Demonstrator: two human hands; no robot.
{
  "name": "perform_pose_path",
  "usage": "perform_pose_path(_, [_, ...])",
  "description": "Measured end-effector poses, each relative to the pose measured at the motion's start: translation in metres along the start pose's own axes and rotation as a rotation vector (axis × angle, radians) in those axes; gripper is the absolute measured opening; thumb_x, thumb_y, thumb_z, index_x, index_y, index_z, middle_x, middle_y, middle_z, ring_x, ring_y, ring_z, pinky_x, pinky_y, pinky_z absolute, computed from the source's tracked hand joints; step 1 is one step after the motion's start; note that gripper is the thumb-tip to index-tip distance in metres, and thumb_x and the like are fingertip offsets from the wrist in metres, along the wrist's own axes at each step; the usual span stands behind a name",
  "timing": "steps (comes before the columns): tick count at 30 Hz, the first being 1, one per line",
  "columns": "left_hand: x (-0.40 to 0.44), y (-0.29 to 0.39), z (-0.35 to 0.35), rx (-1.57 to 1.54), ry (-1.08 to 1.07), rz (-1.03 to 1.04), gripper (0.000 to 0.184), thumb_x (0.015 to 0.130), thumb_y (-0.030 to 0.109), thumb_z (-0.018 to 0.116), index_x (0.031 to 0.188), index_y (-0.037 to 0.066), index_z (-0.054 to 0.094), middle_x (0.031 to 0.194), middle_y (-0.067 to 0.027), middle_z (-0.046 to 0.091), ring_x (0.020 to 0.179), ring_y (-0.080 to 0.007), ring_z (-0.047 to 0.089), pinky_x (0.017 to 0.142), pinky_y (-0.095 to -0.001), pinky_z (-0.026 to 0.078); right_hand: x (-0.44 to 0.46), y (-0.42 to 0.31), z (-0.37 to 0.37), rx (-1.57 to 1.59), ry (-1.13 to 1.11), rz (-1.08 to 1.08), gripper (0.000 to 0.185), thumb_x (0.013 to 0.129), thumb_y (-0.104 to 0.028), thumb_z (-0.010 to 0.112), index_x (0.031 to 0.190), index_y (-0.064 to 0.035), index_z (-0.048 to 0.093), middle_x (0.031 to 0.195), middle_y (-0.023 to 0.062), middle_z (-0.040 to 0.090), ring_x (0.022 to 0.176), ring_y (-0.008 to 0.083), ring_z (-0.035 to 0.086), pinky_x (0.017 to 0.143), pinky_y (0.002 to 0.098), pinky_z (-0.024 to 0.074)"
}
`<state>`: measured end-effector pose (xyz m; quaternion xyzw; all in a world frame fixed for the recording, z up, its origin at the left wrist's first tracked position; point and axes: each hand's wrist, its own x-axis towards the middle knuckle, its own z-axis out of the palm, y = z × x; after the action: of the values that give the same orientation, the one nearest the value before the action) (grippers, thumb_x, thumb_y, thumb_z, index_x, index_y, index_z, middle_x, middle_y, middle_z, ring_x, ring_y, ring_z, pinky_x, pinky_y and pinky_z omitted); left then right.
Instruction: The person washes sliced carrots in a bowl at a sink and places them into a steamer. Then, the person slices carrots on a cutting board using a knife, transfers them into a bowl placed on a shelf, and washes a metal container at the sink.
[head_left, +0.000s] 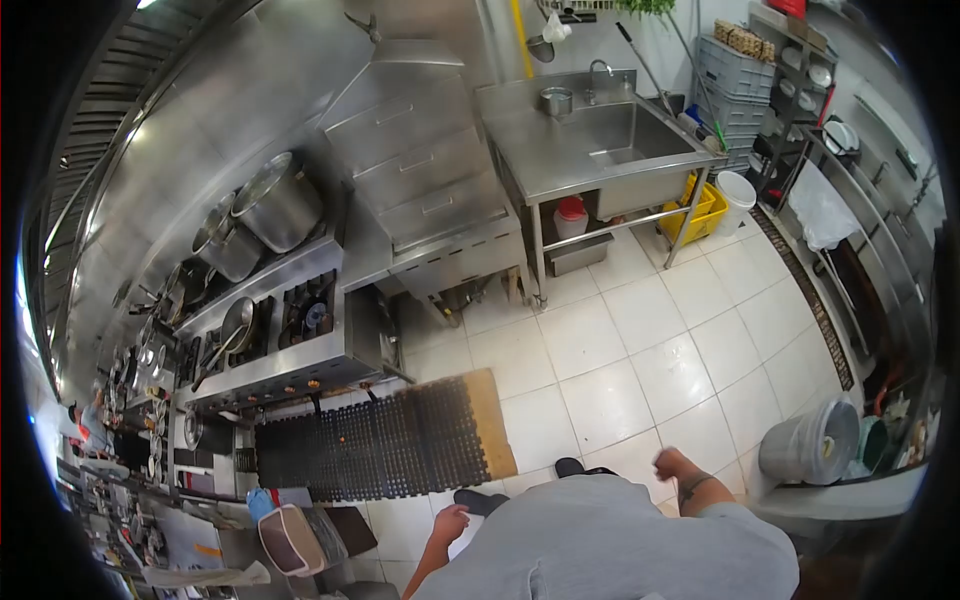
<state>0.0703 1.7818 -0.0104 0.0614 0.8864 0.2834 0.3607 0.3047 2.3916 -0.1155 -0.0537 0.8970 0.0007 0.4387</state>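
Observation:
Low in the head view, my left hand (451,524) hangs beside the grey shirt (620,545), its fingers curled; whether it holds anything cannot be made out. My right hand (672,464) is on the other side of the shirt, above the tiled floor (610,390), with its fingers curled in and nothing visible in it. Neither hand touches any object that I can see. Between the hands, two dark shoes (570,467) stand on the tiles. Left of them lies a black perforated mat (370,440) with a tan edge.
A stove (290,360) with a pan (238,325) and large pots (278,205) stands at left. Ahead is a steel sink (635,135) with a yellow bucket (695,208) below. A grey bin (800,445) is at right, a lidded bin (290,540) at lower left.

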Motion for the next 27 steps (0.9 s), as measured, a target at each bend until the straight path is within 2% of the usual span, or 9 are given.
perform_pose_path(3, [-0.015,0.032,0.021,0.030,0.127,0.038,0.025,0.098,0.012,0.056,0.114,0.014,0.076,0.100,-0.0229,0.076,0.096,-0.0369,0.076,0.086,-0.0475,0.059,-0.027,0.034,0.155,0.604,-0.177,0.079,0.036,0.092,-0.047,0.076,0.097,-0.0120,0.084,0.104,0.0077,0.082,0.097,0.0293,0.078,0.085,0.0440,0.0610])
perform_pose_path(6, [-0.040,0.041,0.035,0.049,0.208,-0.076,0.021,0.099,0.019,0.060,0.111,0.010,0.074,0.107,-0.0228,0.076,0.105,-0.0442,0.073,0.091,-0.0512,0.058,-0.085,-0.002,0.065,0.936,-0.078,0.612,0.038,0.094,-0.036,0.076,0.098,0.0015,0.080,0.095,0.0170,0.080,0.086,0.0315,0.079,0.076,0.0430,0.0633])
perform_pose_path(8, [-0.056,0.033,0.041,0.070,0.232,-0.209,0.028,0.095,0.033,0.070,0.108,0.010,0.077,0.110,-0.0186,0.078,0.106,-0.0412,0.073,0.094,-0.0498,0.058,-0.082,-0.014,0.029,1.527,-0.052,0.574,0.038,0.097,-0.023,0.072,0.076,0.0083,0.067,0.066,0.0211,0.068,0.052,0.0282,0.070,0.046,0.0427,0.0559])
perform_pose_path(11, [-0.082,-0.011,0.057,0.029,0.217,-0.231,0.033,0.092,0.040,0.074,0.103,0.010,0.081,0.112,-0.0155,0.079,0.109,-0.0376,0.073,0.097,-0.0476,0.058,-0.017,-0.023,-0.007,1.242,-0.077,0.371,0.036,0.101,-0.023,0.067,0.077,0.0033,0.069,0.065,0.0154,0.069,0.053,0.0249,0.070,0.048,0.0407,0.0567])
perform_pose_path(12, [-0.088,-0.021,0.064,0.059,0.212,-0.279,0.033,0.092,0.040,0.073,0.101,0.010,0.081,0.112,-0.0150,0.079,0.109,-0.0363,0.073,0.098,-0.0469,0.058,0.012,-0.018,-0.022,0.496,0.043,-0.053,0.042,0.103,-0.030,0.062,0.078,0.0030,0.071,0.070,0.0145,0.074,0.057,0.0245,0.073,0.056,0.0408,0.0597])
perform_pose_path(17, [-0.121,-0.095,0.100,0.395,0.171,-0.195,0.037,0.093,0.038,0.070,0.109,0.007,0.080,0.111,-0.0153,0.080,0.106,-0.0341,0.075,0.095,-0.0448,0.059,0.115,-0.041,-0.141,0.904,0.149,-0.152,0.043,0.103,-0.036,0.058,0.088,0.0015,0.073,0.074,0.0135,0.075,0.061,0.0241,0.075,0.065,0.0419,0.0609])
perform_pose_path(20, [-0.159,-0.049,0.105,-0.340,0.331,-0.527,0.035,0.094,0.035,0.069,0.108,0.006,0.079,0.105,-0.0170,0.080,0.096,-0.0334,0.078,0.089,-0.0428,0.061,0.133,-0.048,-0.217,0.952,0.156,-0.139,0.034,0.101,-0.033,0.066,0.102,0.0002,0.069,0.081,0.0111,0.076,0.064,0.0212,0.075,0.058,0.0367,0.0593])
perform_pose_path(24, [-0.190,-0.028,0.135,-0.578,0.426,-0.559,0.033,0.095,0.033,0.068,0.107,0.004,0.079,0.099,-0.0185,0.080,0.088,-0.0321,0.078,0.085,-0.0409,0.061,0.168,-0.046,-0.248,0.850,0.117,-0.054,0.025,0.100,-0.026,0.066,0.097,-0.0012,0.070,0.078,0.0123,0.074,0.063,0.0237,0.074,0.056,0.0366,0.0588])
perform_pose_path(27, [-0.208,-0.054,0.179,-0.531,0.395,-0.613,0.036,0.094,0.034,0.067,0.105,0.002,0.080,0.105,-0.0182,0.080,0.098,-0.0351,0.077,0.090,-0.0451,0.059,0.208,-0.030,-0.223,-0.192,0.274,-0.517,0.028,0.090,-0.030,0.071,0.077,-0.0059,0.071,0.077,0.0150,0.074,0.060,0.0279,0.070,0.060,0.0443,0.0583])
